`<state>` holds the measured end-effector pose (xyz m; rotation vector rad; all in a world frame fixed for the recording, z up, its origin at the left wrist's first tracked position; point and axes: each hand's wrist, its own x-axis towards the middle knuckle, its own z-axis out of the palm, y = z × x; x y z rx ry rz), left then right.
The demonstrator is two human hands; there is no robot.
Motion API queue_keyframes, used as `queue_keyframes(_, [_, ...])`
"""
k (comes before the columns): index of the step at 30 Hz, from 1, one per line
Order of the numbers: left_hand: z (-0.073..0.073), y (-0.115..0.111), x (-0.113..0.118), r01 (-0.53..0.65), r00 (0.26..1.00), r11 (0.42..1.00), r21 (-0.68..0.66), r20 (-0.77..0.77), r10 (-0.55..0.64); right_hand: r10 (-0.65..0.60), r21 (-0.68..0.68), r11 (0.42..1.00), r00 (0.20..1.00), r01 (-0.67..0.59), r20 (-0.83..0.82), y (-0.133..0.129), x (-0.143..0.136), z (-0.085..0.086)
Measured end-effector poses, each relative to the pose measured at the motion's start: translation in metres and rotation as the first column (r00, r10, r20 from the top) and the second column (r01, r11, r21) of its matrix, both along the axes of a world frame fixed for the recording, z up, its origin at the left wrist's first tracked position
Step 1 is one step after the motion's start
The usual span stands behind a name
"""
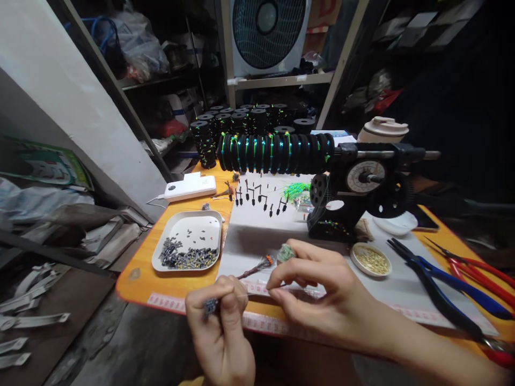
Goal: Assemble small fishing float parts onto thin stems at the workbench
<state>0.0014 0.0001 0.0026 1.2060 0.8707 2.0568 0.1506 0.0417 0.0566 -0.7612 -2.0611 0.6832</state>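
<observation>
My left hand point(221, 327) is closed around a small dark grey bundle point(211, 306), whose end shows between thumb and fingers. To its right, my right hand point(317, 287) pinches with thumb and forefinger near a thin strand that runs between the two hands. A pale green bundle point(286, 253) shows by the curled fingers of my right hand. Behind the hands lies a dark reddish cord bundle point(255, 267) with an orange tip, on the white sheet point(245, 236). The white tray point(220, 228) at the left holds many small dark and yellow-tipped pieces.
A black winding machine point(338, 203) carries a ringed roll point(277, 153) across the table. To the right are a dish of gold pieces point(370, 260), blue-handled pliers point(438, 289) and red-handled pliers point(478, 271). A white power bank point(191, 187) lies at the back left.
</observation>
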Motion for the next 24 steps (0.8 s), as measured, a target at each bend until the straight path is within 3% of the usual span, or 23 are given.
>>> queue_keyframes(2, [0.003, 0.001, -0.001, -0.04, 0.999, 0.999, 0.012, -0.001, 0.04, 0.061, 0.018, 0.998, 0.998, -0.061, 0.008, 0.002, 0.002, 0.002])
queue_keyframes(5, [0.005, 0.0, 0.002, -0.198, 0.98, 0.979, 0.046, -0.014, 0.199, 0.091, 0.135, 0.986, 0.992, -0.103, 0.089, 0.003, 0.004, 0.002])
queue_keyframes(8, [0.008, -0.006, 0.008, -0.478, 0.878, 0.876, 0.062, -0.002, 0.479, 0.005, 0.345, 0.936, 0.983, -0.069, 0.184, 0.006, 0.009, -0.002])
queue_keyframes(11, [0.015, -0.012, 0.005, -0.621, 0.783, 0.783, 0.024, -0.023, 0.622, -0.088, 0.44, 0.898, 0.979, -0.002, 0.185, 0.011, 0.014, -0.007])
queue_keyframes(17, [0.011, -0.012, -0.015, -0.575, 0.753, 0.793, 0.202, -0.248, 0.609, 0.133, 0.328, 0.921, 0.962, -0.208, 0.237, -0.001, 0.003, -0.003])
queue_keyframes(20, [0.007, -0.01, -0.012, -0.602, 0.74, 0.781, 0.167, -0.253, 0.623, 0.117, 0.301, 0.939, 0.977, -0.166, 0.176, -0.011, -0.008, 0.001])
queue_keyframes(24, [0.01, -0.006, -0.003, -0.426, 0.862, 0.897, 0.117, -0.248, 0.442, 0.041, 0.273, 0.959, 0.991, -0.074, 0.124, -0.017, -0.015, -0.006])
